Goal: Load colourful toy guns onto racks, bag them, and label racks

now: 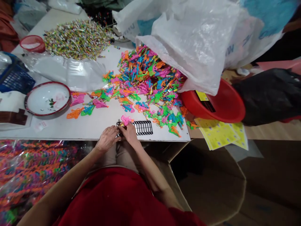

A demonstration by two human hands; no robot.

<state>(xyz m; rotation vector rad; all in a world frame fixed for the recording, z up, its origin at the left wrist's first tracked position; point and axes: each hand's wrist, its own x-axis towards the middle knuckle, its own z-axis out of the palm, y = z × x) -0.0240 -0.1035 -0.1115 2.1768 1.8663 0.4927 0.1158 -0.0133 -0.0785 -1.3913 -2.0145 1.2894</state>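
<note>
My left hand (107, 137) and my right hand (129, 131) meet at the near edge of the white table (77, 125), both resting on the left end of a black sheet of small labels (142, 127). My right hand's fingers are pinched on a pink plastic toy (126, 119) that sits just above the sheet. My left hand's fingers are curled and press the sheet's corner. A big heap of bright plastic toys (145, 78) in pink, blue, green and orange lies just beyond.
A pile of small striped sticks (77, 37) lies far left. A white bowl with a red rim (47, 99), a red tub (218, 103) under white plastic bags (195, 40), yellow sheets (221, 133) and a bag of packed toys (30, 175) surround me.
</note>
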